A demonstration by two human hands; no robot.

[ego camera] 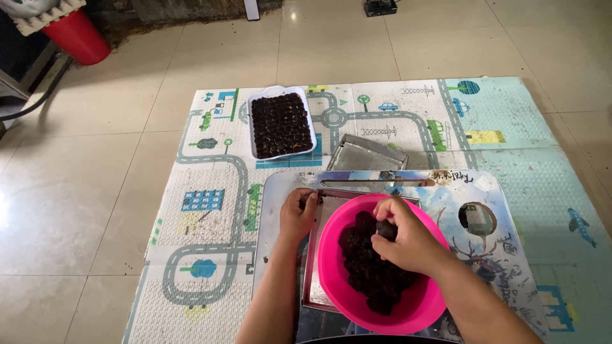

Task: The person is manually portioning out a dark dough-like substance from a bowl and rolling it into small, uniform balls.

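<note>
Your right hand (408, 239) has its grip closed on a dark ball (386, 230), round and matt black-brown, pinched in the fingertips just above the heap it matches. That heap of dark balls (373, 271) fills the bottom of the pink bowl (417, 306), so the held ball sits over the bowl's far half, close to the rim. Your left hand (298, 213) has its grip curled together on the left edge of the shallow metal tray (310, 274) that the bowl rests in. Tray and bowl stand on a low tabletop (510, 248) printed with a cartoon deer. Beyond it, on the road-pattern play mat (210, 210), lies a second metal tray (370, 154), and further back a white dish (281, 124) packed with neat rows of the same dark balls. A red bucket (78, 35) stands on the tiled floor (76, 191) at the far left
</note>
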